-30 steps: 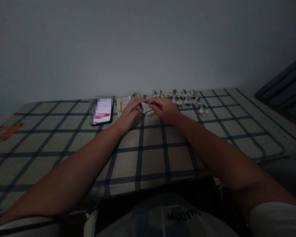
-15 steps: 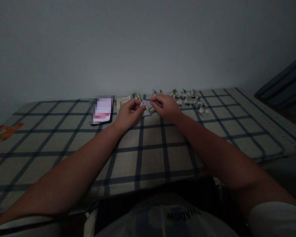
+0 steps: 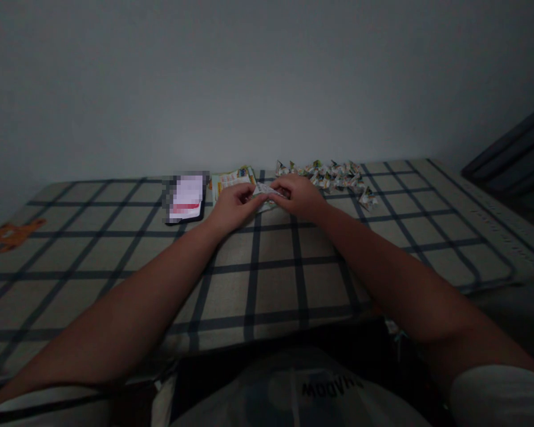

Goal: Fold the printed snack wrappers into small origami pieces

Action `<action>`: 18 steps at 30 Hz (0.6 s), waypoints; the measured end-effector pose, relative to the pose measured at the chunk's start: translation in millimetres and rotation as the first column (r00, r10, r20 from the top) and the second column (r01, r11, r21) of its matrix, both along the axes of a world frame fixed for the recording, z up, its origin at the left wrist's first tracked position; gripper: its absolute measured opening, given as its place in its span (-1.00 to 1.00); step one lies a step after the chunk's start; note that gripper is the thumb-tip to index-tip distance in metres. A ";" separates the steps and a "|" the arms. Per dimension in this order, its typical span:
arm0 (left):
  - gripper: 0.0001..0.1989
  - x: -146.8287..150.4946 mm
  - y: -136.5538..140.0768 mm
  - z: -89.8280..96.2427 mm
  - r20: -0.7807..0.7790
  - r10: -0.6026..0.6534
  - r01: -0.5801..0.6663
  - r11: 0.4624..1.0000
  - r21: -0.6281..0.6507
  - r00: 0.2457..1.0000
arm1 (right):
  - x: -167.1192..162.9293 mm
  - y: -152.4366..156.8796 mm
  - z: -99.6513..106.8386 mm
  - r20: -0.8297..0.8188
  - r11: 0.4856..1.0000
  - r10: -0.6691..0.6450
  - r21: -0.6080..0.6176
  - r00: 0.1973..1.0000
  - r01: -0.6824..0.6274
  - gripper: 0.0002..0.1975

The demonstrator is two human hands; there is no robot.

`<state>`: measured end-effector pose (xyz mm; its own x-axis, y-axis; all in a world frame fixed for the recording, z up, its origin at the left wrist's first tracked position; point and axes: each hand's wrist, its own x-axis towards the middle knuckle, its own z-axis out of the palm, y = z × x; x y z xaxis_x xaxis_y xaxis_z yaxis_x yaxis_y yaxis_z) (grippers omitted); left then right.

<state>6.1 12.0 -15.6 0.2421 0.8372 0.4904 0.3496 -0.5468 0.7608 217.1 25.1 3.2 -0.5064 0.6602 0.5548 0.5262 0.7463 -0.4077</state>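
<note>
Most of the checked mattress [image 3: 267,284] is bare on the near side, so there's loads of room to slide in from the front edge between and beside the forearms. The far edge by the wall is where it gets crowded: a phone [image 3: 186,198] left of middle, a printed sheet [image 3: 232,178] just beside it, then a heap of small folded paper pieces [image 3: 333,175] strung out toward the far right corner. The left hand [image 3: 231,204] and right hand [image 3: 300,196] sit in the gap between sheet and heap. An orange patch [image 3: 11,232] lies flat at the left edge.
</note>
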 end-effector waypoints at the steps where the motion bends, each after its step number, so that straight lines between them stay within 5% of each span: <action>1: -0.67 -0.6 0.6 -0.2 -0.023 0.005 -0.005 1.000 0.012 1.000 | -0.1 -0.1 0.3 -0.007 1.000 0.002 -0.006 1.000 -0.002 -0.74; 13: -0.67 2.4 -8.4 9.6 -0.172 0.144 -0.126 0.986 0.113 0.974 | -2.3 -1.4 3.6 0.040 0.998 0.003 -0.067 0.999 -0.001 -0.75; 18: -0.73 2.2 -8.4 9.8 -0.183 0.105 -0.085 0.989 0.118 0.977 | -3.9 -1.3 1.2 0.009 0.995 0.008 -0.097 1.000 -0.007 -0.77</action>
